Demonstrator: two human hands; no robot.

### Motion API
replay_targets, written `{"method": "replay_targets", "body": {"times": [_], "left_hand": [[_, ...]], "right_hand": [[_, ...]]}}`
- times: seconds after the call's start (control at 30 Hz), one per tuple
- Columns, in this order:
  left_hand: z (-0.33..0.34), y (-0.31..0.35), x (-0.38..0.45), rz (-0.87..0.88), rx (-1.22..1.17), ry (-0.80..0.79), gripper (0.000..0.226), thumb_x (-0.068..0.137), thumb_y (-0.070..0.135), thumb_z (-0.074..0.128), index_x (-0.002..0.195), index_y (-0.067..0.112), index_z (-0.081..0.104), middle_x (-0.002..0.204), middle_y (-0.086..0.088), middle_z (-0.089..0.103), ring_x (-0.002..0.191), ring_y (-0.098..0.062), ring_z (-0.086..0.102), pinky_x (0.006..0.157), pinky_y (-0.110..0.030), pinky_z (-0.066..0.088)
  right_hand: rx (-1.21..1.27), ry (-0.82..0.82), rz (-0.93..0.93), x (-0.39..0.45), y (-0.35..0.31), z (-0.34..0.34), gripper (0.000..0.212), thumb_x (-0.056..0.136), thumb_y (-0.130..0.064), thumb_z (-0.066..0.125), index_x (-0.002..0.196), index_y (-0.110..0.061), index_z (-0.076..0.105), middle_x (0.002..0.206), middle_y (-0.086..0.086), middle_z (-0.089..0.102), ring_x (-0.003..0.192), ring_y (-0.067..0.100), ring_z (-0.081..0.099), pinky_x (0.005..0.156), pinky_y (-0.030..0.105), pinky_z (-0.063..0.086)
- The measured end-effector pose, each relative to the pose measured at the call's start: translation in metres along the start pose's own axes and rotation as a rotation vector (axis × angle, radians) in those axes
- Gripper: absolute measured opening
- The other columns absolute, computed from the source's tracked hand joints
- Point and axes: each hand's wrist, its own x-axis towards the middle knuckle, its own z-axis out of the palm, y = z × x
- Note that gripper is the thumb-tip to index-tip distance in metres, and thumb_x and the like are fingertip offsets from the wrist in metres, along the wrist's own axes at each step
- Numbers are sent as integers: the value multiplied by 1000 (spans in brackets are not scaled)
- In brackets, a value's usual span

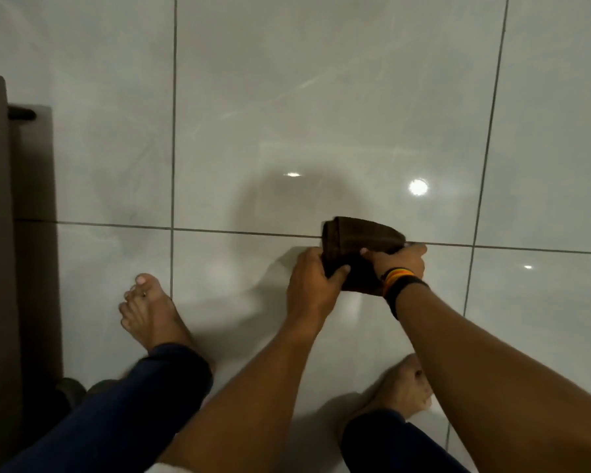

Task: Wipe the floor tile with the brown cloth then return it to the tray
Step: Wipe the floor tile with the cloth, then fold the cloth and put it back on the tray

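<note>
Folded brown cloth (359, 250) gripped from both ends, left hand (313, 278) and right hand (398, 262) curled shut on it, long axis left-right, hovering over the grout line (246, 232) above the floor tile (321, 114); tray unseen

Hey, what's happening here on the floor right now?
A person crouching barefoot on a glossy white tiled floor holds a folded brown cloth in both hands. The left hand grips its near-left side and the right hand, which has striped bands at the wrist, holds its right side. The cloth sits above a grout line; whether it touches the tile is unclear. No tray is in view.
</note>
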Motion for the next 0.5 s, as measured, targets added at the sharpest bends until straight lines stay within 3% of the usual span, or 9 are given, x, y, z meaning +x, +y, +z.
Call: {"method": "replay_targets", "body": {"times": [0.07,0.13,0.23,0.33,0.5], "left_hand": [[12,11,13,-67,-43,29,48,83,41,81,116,11,63,113,-8,69,103,-27,67,86,-42,59],[12,18,26,-151,-71,-18,42,84,31,81,116,10,66,114,-11,74,104,-30,71,90,-42,60],[-7,27,23,-198,-230,-129,29,86,21,76,113,12,72,113,-12,77,103,-28,74,92,-41,62],[-54,41,-10,-139,-293,-172,30,87,21,74,115,13,72,109,-10,77,101,-25,74,91,-44,64],[-170,81,-83,-92,-326,-198,31,86,19,71,117,20,72,112,-8,77,101,-23,74,89,-39,63]], "right_hand": [[74,-109,22,5,2,-12,70,68,-33,91,125,-10,58,119,17,72,106,38,70,104,53,54],[136,-156,-27,4,8,-22,51,69,-25,91,114,-10,72,110,15,77,99,35,73,97,47,60],[296,-241,-133,-17,18,-37,45,73,-21,89,114,-11,75,107,10,78,103,32,74,94,40,61],[445,-297,-184,-64,15,-59,33,77,-15,87,108,-14,76,100,6,78,99,27,76,82,32,61],[505,-394,-244,-178,-37,-97,14,85,-19,82,95,-20,72,104,11,78,100,31,75,91,45,63]]}}
